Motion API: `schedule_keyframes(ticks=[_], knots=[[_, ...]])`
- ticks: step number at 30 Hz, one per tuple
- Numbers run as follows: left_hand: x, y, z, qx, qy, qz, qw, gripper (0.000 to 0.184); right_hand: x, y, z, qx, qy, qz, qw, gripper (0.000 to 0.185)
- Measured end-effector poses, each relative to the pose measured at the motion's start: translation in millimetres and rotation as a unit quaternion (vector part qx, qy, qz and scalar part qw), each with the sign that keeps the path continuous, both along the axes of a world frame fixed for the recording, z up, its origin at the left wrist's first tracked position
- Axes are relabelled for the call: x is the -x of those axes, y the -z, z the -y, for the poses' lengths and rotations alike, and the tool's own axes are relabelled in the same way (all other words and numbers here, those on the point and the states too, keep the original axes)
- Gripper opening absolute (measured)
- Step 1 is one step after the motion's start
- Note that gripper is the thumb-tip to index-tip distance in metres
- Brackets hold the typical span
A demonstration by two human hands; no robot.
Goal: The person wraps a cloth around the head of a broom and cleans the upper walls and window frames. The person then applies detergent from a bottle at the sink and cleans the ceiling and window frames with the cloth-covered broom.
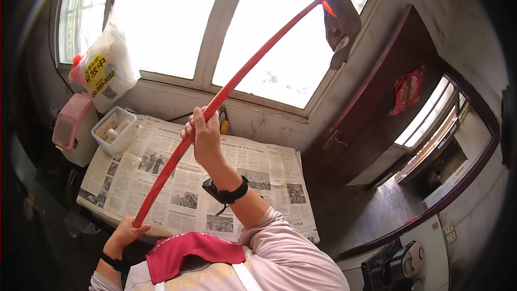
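Note:
A long red-handled mop (239, 78) slants up across the view, its dark grey cloth head (336, 11) raised against the window at the upper right. Red plastic shows where the handle meets the cloth. My left hand (128, 231) is closed round the handle's lower end, near the table's front edge. Higher up, about mid-handle, my right hand (206, 137) wraps the same handle, with a black band on that wrist. Beneath both arms lies a table spread with newspaper (177, 170).
A bright window (215, 27) fills the wall ahead. A stuffed plastic bag (110, 64) hangs at its left. Below it stand a pink-lidded bin (72, 121) and a clear plastic box (116, 129). To the right are a dark red door (371, 97) and a doorway. A black appliance (396, 264) sits lower right.

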State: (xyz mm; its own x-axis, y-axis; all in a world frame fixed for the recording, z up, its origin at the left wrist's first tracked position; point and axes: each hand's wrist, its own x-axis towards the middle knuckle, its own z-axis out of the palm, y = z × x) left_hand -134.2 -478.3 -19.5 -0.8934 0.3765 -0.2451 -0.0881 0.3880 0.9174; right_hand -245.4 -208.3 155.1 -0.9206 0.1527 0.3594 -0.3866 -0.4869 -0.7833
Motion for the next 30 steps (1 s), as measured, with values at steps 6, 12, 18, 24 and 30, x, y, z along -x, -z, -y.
schedule_keyframes(ticks=[6, 12, 18, 24, 30], knots=[[-33, 35, 31, -0.027, -0.041, 0.041, 0.998, 0.031, -19, 59, 23, 0.022, -0.014, 0.033, 0.999, 0.014], [-62, 64, 46, 0.047, -0.074, -0.016, 0.996, 0.034, -27, 100, 38, 0.081, -0.083, 0.08, 0.99, 0.012], [-61, 82, 19, 0.022, -0.1, -0.009, 0.995, 0.035, -7, 108, 19, 0.099, -0.092, 0.132, 0.982, 0.01], [-26, 30, -30, 0.017, -0.097, -0.094, 0.991, 0.029, 18, 61, -12, 0.092, -0.054, 0.091, 0.99, 0.014], [22, -2, -75, 0.044, -0.041, -0.102, 0.993, 0.03, 44, 2, -69, 0.065, -0.023, 0.048, 0.996, 0.011]])
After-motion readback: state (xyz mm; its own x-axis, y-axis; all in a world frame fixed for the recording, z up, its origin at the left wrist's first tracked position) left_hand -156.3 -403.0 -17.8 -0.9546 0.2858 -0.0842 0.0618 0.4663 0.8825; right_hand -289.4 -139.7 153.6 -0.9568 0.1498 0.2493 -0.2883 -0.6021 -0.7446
